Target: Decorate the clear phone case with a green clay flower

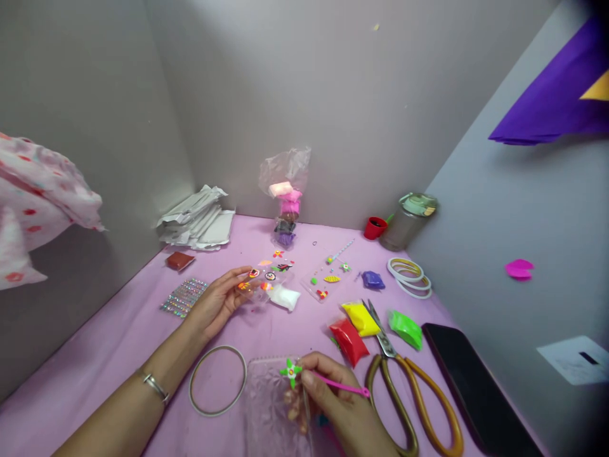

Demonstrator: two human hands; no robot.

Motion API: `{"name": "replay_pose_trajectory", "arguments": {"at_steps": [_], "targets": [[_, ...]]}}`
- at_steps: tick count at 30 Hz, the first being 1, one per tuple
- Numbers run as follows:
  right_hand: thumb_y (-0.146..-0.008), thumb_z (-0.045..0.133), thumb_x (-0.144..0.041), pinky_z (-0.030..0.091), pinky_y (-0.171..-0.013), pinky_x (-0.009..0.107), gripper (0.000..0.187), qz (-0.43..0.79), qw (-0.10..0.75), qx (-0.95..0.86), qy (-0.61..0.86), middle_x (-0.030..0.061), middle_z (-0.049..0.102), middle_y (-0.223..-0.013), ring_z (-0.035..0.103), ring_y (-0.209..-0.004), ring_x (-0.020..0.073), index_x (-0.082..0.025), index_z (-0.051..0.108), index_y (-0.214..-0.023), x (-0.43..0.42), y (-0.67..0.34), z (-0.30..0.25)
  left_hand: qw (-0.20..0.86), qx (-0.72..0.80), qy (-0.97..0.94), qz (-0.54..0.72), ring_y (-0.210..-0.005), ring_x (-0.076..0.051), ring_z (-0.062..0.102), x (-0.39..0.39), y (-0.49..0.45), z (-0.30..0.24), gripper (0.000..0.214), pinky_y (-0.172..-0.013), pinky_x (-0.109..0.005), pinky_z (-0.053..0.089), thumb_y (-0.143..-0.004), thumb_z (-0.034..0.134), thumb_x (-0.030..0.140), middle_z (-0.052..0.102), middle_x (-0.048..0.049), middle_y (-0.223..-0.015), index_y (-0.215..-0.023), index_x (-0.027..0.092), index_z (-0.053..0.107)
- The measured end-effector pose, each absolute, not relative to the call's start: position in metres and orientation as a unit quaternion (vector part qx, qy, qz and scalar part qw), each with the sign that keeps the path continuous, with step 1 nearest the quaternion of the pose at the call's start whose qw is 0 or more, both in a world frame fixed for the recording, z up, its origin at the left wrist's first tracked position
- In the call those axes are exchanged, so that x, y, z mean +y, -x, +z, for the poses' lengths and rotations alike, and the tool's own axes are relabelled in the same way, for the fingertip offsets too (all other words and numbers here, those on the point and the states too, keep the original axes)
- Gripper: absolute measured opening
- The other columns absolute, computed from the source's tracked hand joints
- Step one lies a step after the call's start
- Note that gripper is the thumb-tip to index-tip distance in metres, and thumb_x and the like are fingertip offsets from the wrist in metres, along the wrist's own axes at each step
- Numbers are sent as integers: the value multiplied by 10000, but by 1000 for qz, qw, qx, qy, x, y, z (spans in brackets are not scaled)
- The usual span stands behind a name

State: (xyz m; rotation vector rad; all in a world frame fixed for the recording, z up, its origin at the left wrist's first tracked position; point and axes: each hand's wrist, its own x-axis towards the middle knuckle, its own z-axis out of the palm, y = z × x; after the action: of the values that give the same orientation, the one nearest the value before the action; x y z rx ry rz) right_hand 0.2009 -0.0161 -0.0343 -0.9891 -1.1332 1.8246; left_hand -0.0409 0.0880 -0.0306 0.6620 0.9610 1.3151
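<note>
My left hand [219, 304] grips the left edge of a clear plastic sheet [257, 296] bearing several small coloured clay pieces. A white clay packet [284, 297] lies beside the sheet's right side. My right hand [333, 393] is closed on a thin pink plastic tool [345, 384], with a green flower [290, 372] with a white and orange centre at the fingertips. Whether the flower sits on the tool or is pinched I cannot tell. Under this hand is a clear embossed plastic piece [271, 412], with some fingers showing through or beside its edge.
Scissors [387, 349], red [349, 341], yellow [362, 318] and green [405, 329] clay packets and a black phone [476, 387] lie at right. A second clear sheet [309, 289] holds more pieces. A bangle ring [191, 381] lies front left, gem stickers [183, 297] behind it.
</note>
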Motion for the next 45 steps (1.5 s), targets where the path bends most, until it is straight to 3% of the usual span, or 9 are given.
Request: {"name": "replay_pose_trajectory", "arguments": {"at_steps": [4,7,11,16,20,24,28,38,45], "targets": [[-791,749,-624,449,-579,232,487,729,375,-425,384,30,661,-708,604,-605,122,-150,662,-860,-17,-200,-32,642,432,-325,544,-916,-180,740,118,23,-29,126,-735,-264,613,-940,618,104,748,-87,-1045,-1035,110,700],[-806,736,-621,450,-567,238,483,732,370,-425,382,35,669,-705,600,-584,122,-148,667,-878,-18,-201,-33,636,444,-357,521,-925,-207,714,146,8,-28,161,-776,-383,611,-951,653,237,720,-74,-1087,-1071,132,677],[-829,729,-592,451,-551,237,445,728,385,-426,376,34,673,-693,587,-563,117,-154,656,-862,-17,-201,-35,598,470,-402,510,-1030,-244,682,170,-1,-23,217,-878,-461,575,-941,665,255,689,-91,-1188,-1127,145,667],[-843,738,-548,444,-532,219,396,735,430,-386,355,30,673,-680,597,-559,114,-163,655,-879,-19,-201,-35,531,482,-455,527,-1303,-271,531,127,7,-2,204,-1131,-414,382,-864,739,239,677,-77,-1257,-1056,193,687],[-864,725,-526,451,-554,225,364,716,450,-382,372,24,656,-719,592,-594,116,-170,671,-918,-22,-205,-37,588,437,-484,478,-1155,-281,652,52,6,5,329,-1033,-417,474,-924,646,451,722,-91,-1194,-1153,217,677],[-896,706,-483,461,-612,235,299,671,485,-386,408,10,644,-765,583,-653,117,-192,677,-957,-19,-210,-38,663,434,-373,483,-1173,-241,633,6,-1,-3,322,-1004,-347,472,-972,562,471,723,-80,-1190,-1177,247,669],[-888,704,-503,453,-581,242,318,683,492,-367,397,2,637,-720,569,-597,119,-192,666,-944,-14,-210,-31,707,430,-340,447,-1060,-230,656,-4,-5,-9,357,-893,-314,504,-923,642,468,726,-70,-1122,-1221,273,647],[-929,667,-465,460,-606,250,292,695,421,-428,395,16,652,-755,587,-621,124,-173,677,-940,-20,-205,-34,679,446,-361,458,-788,-187,674,-14,-24,-9,547,-744,-291,528,-775,820,385,670,5,-906,-1266,311,589],[-930,654,-491,477,-618,259,327,704,422,-414,393,25,653,-752,595,-637,130,-164,679,-931,-20,-204,-32,690,418,-381,451,-739,-180,672,-12,-21,-14,364,-683,-280,547,-830,765,407,660,11,-846,-1151,279,652]]}}
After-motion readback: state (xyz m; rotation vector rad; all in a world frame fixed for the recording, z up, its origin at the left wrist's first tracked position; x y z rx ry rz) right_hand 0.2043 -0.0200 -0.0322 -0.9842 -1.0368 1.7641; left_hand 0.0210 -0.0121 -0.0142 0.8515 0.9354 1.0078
